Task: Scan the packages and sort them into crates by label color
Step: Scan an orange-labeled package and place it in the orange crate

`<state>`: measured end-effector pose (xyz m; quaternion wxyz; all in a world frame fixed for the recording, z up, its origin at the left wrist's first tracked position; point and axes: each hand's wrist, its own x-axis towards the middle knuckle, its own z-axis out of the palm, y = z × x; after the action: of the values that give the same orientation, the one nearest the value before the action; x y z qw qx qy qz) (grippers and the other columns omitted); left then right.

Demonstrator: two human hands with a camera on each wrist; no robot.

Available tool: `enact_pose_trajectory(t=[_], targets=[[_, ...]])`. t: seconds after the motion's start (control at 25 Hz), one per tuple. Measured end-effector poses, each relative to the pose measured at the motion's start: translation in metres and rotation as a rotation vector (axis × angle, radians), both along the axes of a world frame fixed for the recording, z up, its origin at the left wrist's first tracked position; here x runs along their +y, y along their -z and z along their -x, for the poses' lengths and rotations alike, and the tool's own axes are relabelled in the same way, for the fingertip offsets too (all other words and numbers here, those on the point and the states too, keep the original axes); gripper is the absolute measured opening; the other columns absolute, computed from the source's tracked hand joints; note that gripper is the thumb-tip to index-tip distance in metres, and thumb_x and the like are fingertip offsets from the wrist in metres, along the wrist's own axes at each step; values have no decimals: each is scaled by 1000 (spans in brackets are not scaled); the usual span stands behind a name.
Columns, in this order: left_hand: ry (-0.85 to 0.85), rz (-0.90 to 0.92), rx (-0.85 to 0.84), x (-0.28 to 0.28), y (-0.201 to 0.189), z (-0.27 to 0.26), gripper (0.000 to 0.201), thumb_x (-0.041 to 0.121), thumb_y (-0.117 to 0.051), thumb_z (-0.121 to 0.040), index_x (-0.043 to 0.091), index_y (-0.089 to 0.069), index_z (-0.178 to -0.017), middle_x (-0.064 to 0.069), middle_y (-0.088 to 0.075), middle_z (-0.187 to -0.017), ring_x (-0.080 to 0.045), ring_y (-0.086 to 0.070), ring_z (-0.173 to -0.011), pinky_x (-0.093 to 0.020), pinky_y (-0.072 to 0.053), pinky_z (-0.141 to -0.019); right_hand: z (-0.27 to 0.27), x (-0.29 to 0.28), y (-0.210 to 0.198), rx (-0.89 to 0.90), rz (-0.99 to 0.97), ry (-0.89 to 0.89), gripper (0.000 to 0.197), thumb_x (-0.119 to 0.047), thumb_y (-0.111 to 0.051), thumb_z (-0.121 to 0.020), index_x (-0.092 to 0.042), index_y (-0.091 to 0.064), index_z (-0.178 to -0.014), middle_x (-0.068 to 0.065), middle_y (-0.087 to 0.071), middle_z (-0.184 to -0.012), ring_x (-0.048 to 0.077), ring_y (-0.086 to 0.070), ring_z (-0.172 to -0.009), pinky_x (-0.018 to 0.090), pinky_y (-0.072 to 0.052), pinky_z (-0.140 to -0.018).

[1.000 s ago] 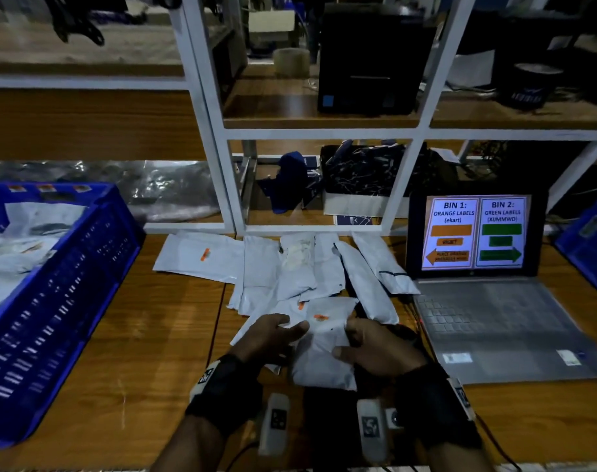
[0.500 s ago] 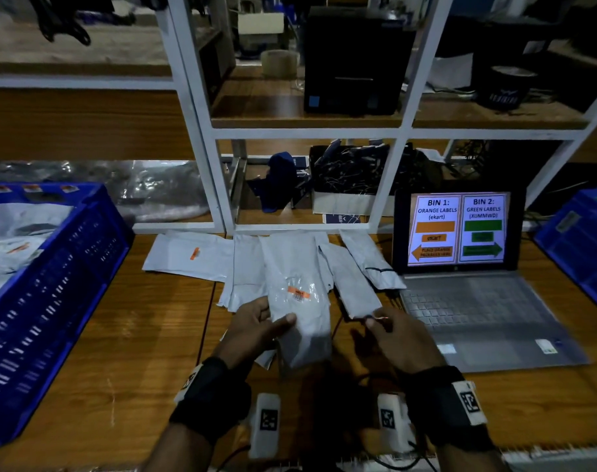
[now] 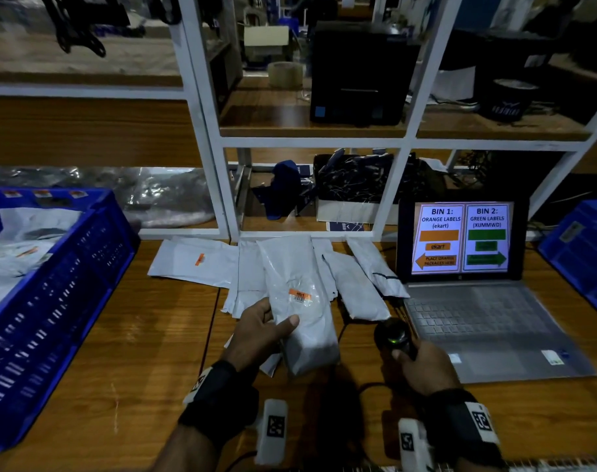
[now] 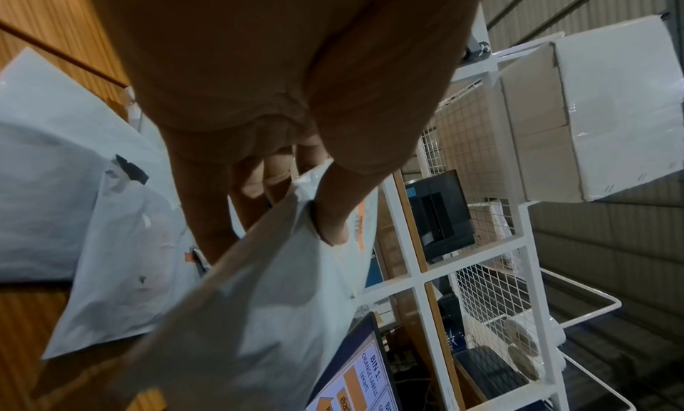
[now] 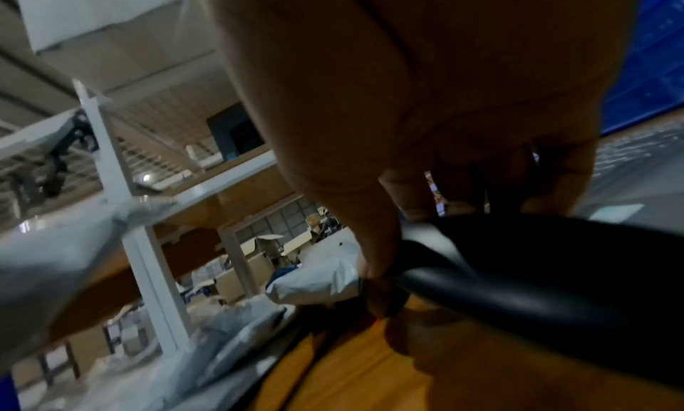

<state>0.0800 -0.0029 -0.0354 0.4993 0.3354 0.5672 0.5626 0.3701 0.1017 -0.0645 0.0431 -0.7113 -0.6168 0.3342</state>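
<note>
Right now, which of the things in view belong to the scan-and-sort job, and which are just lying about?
Job in hand:
- held package with orange label, in left hand
- scanner, in right hand
- unsorted packages on the table
- left blue crate and right blue crate
- laptop showing the bin guide

Lying about:
- black printer
- tape roll
- box of tangled cords

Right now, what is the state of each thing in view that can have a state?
Left hand: grips the package.
Package: lifted, orange label facing up.
Right hand: grips the scanner.
Scanner: held, green light on.
Laptop: open, screen on, showing bin rules.
Left crate: holds some packages.
Other packages: lying on the table.
</note>
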Motion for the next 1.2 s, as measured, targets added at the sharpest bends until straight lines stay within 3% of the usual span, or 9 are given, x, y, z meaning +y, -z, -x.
enact_pose_trajectory(t=[0.12, 0.24, 0.32, 0.48, 0.56, 0.72, 1.2], targets=[[-48, -6, -22, 4, 6, 0, 41, 1, -74, -94, 8, -65, -133, -7, -77, -122, -23, -74, -114, -51, -60, -97, 6, -4, -23, 338, -8, 45, 22, -33, -67, -99, -11, -64, -104, 6, -71, -84, 24, -67, -80, 34, -51, -74], [-89, -30, -73, 8, 13, -1, 40, -3, -73, -93, 6, -64, -131, -9, -78, -120, -26, -75, -112, -45, -65, -87, 30, -15, -53, 609, 41, 125, 35, -35, -60, -103, -1, -63, -95, 16, -67, -62, 29, -64, -54, 35, -51, -56], [-121, -64, -91, 11, 17, -2, 40, -5, -72, -93, 4, -64, -131, -12, -78, -120, -30, -74, -112, -44, -65, -86, 47, -23, -67, 682, 85, 95, 41, -35, -56, -104, 1, -65, -87, 18, -65, -64, 29, -60, -53, 35, -49, -54], [-144, -98, -93, 15, 28, 0, 52, 5, -80, -89, 4, -62, -137, -16, -74, -128, -38, -70, -120, -63, -55, -102, 74, -44, -82, 884, 260, 31, 37, -32, -54, -104, -2, -69, -86, 21, -64, -70, 27, -57, -52, 30, -46, -52], [-134, -102, -82, 13, 29, 1, 57, 14, -79, -85, 5, -61, -138, -17, -74, -128, -39, -70, -119, -66, -54, -102, 85, -50, -84, 904, 294, -2, 36, -30, -53, -104, 0, -66, -89, 21, -63, -69, 27, -56, -51, 29, -46, -50], [-102, -127, -64, 10, 29, 4, 57, 16, -78, -87, 4, -59, -140, -20, -74, -126, -41, -71, -117, -67, -54, -100, 96, -52, -81, 883, 265, -77, 33, -29, -50, -106, -1, -63, -93, 20, -66, -69, 27, -58, -51, 32, -46, -53], [-111, -117, 28, 9, 24, 4, 52, 24, -82, -87, 13, -64, -134, -8, -77, -122, -28, -73, -116, -60, -56, -102, 106, -58, -93, 890, 307, -104, 33, -29, -49, -107, 1, -63, -104, 17, -67, -71, 25, -58, -56, 32, -48, -53]])
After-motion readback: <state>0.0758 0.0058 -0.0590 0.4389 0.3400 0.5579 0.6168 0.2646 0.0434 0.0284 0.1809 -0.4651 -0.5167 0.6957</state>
